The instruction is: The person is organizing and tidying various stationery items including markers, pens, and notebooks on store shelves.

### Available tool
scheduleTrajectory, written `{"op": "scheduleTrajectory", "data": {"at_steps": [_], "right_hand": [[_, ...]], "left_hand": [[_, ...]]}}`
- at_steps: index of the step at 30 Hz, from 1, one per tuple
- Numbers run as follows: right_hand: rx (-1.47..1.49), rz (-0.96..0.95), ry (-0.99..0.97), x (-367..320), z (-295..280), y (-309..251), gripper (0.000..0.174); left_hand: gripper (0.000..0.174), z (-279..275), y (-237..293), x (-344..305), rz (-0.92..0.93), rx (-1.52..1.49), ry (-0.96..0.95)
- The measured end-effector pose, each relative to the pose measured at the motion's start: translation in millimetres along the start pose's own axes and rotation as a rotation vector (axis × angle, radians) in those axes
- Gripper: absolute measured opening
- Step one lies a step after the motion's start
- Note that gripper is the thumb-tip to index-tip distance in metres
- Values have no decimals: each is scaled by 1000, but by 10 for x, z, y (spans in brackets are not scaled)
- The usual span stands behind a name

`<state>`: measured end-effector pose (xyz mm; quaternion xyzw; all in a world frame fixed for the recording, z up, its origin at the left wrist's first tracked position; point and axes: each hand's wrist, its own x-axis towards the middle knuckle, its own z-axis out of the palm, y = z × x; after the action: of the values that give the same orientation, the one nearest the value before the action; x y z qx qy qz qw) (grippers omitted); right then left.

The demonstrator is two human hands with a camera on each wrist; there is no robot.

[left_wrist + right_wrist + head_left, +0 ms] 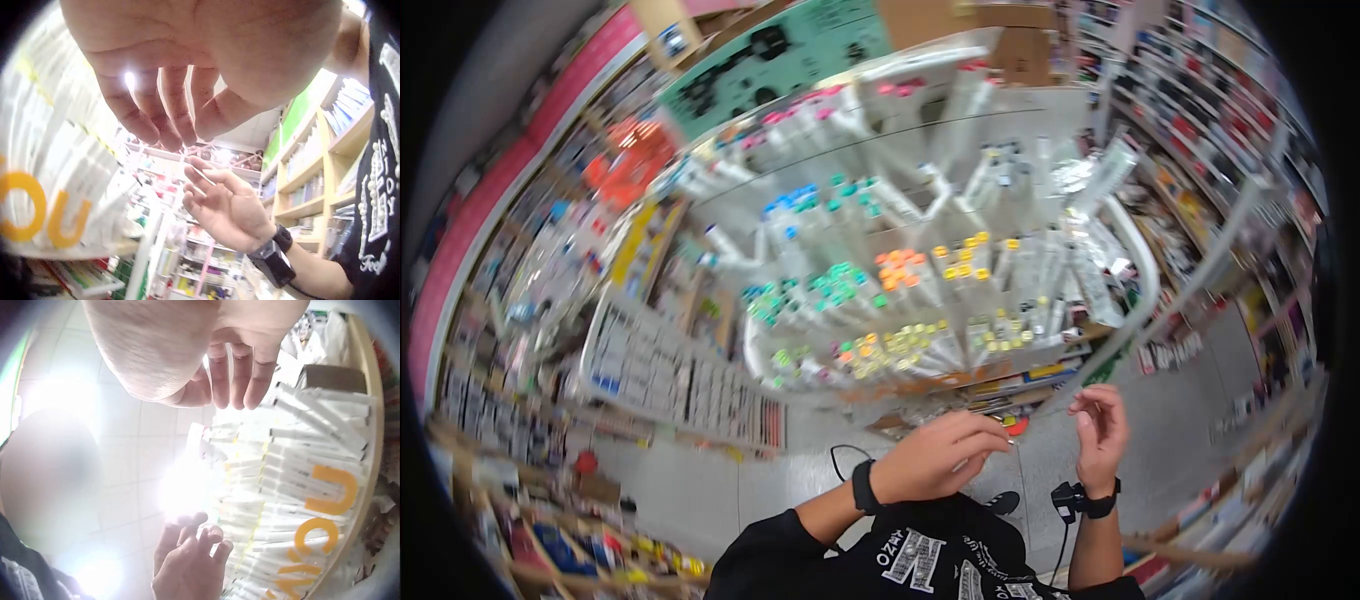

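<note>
Both hands are raised in front of the black shirt, before the near edge of a clear-walled display rack [1000, 372] filled with white pens with coloured ends. The left hand [940, 455] reaches across with its fingers loosely bent, holding nothing. To its right, the right hand [1102, 435] points upward, fingers slightly curved and nothing in them. A gap separates the two hands. The left wrist view has the left palm [206, 44] above and the right hand [228, 209] below it. In the right wrist view, pens [319, 425] lie beside the right hand [194, 344]; the left hand [190, 565] is lower.
A white wire rack [660, 350] stands left of the display. Stocked shelves [1200, 100] rise at the right, and more goods line the left side. The rack's white tubular frame [1140, 300] curves near the right hand. A shoe [1002, 503] shows on the tiled floor.
</note>
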<state>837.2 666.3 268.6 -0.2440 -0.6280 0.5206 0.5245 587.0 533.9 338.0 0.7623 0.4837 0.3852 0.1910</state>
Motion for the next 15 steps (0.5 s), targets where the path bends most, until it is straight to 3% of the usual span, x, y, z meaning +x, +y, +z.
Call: {"op": "scheduleTrajectory", "data": {"at_steps": [3, 10, 12, 15], "right_hand": [[-2, -132, -201, 174, 113, -238, 30], [-150, -312, -546, 436, 1192, -589, 30], [-185, -368, -585, 503, 1523, -700, 31], [-352, -505, -736, 663, 2073, -800, 39]], "left_hand": [[32, -258, 209, -95, -84, 109, 120], [37, -1076, 175, -878, -185, 457, 390], [38, -1332, 112, -1093, -317, 657, 581], [41, -1637, -114, -1455, -474, 657, 667]]}}
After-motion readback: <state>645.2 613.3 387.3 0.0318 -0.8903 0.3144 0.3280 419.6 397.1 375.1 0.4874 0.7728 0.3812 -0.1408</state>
